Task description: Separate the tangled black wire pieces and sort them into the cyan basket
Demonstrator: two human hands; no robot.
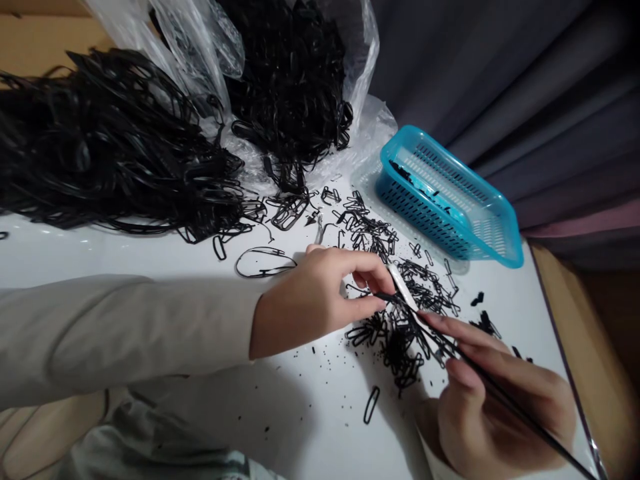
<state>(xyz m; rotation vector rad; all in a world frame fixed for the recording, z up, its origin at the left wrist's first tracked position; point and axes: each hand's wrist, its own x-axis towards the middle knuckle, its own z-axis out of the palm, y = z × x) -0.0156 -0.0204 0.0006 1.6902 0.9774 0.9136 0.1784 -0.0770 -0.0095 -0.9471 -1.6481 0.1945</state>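
Note:
My left hand [327, 293] reaches in from the left with thumb and index finger pinched on the end of a thin black strip [505, 393]. From there the strip runs down to the right, through my right hand [510, 400], whose fingers are closed on it. A slim white piece [403, 287] lies along the strip between the two hands, by my right index fingertip; its kind is unclear. Small black loops [400, 360] are heaped beneath the fingers. One loop [371, 405] lies apart nearer to me, and a larger thin loop [265, 262] rests beside my left wrist.
A blue perforated basket [445, 193] with some black bits stands at the far right. Tangled black strips [100, 147] pile up at the left, and more [295, 87] spill from a clear plastic bag [367, 47]. The white table [520, 287] ends at the right; dark curtain [450, 73] hangs behind.

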